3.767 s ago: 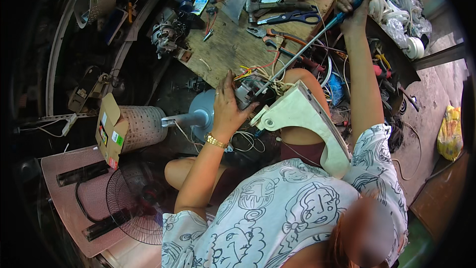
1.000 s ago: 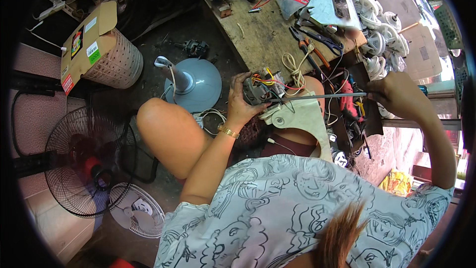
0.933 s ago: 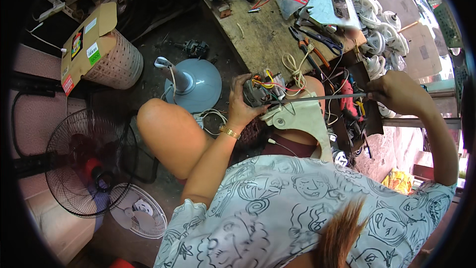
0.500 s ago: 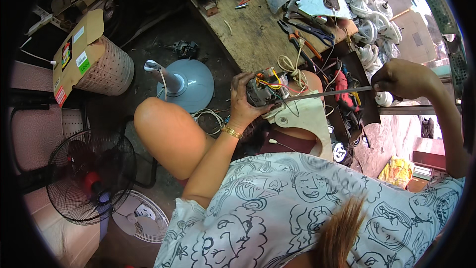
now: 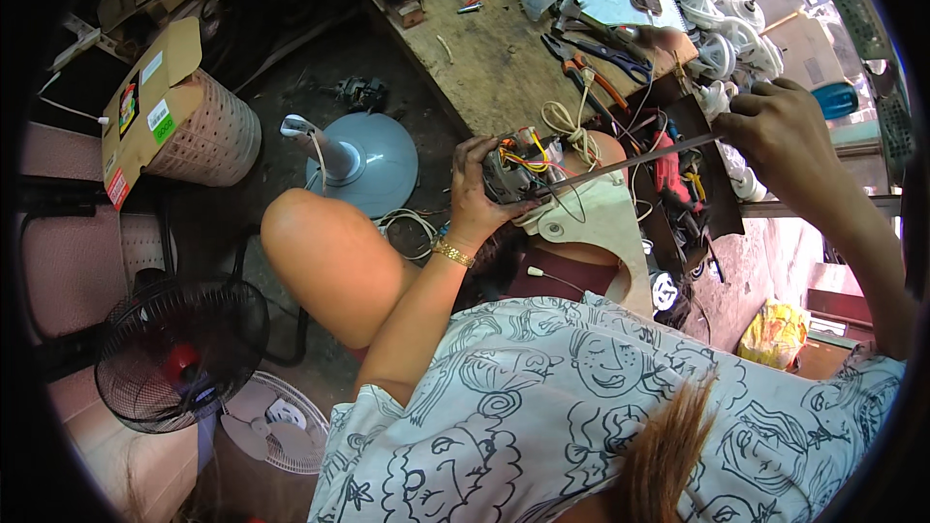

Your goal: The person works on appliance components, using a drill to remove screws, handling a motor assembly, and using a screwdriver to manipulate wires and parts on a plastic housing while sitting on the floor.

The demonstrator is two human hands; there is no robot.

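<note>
From the head view, the left hand (image 5: 477, 196) has its grip clamped on a small motor (image 5: 513, 169) with coloured wires, held above the person's lap beside a cream plastic housing (image 5: 596, 232). The right hand (image 5: 780, 126) has its grip pinched on 1 long thin rod (image 5: 630, 163) that reaches to the motor. A wooden surface (image 5: 484, 58) lies beyond, and a blue fan base (image 5: 373, 160) stands on the floor.

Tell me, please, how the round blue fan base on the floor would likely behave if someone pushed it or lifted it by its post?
The blue fan base is a wide, low disc lying flat on the floor, so it would probably slide rather than tip. Its short white post leans to one side and may make an awkward handle. A cord lies by its edge and might drag along.
</note>
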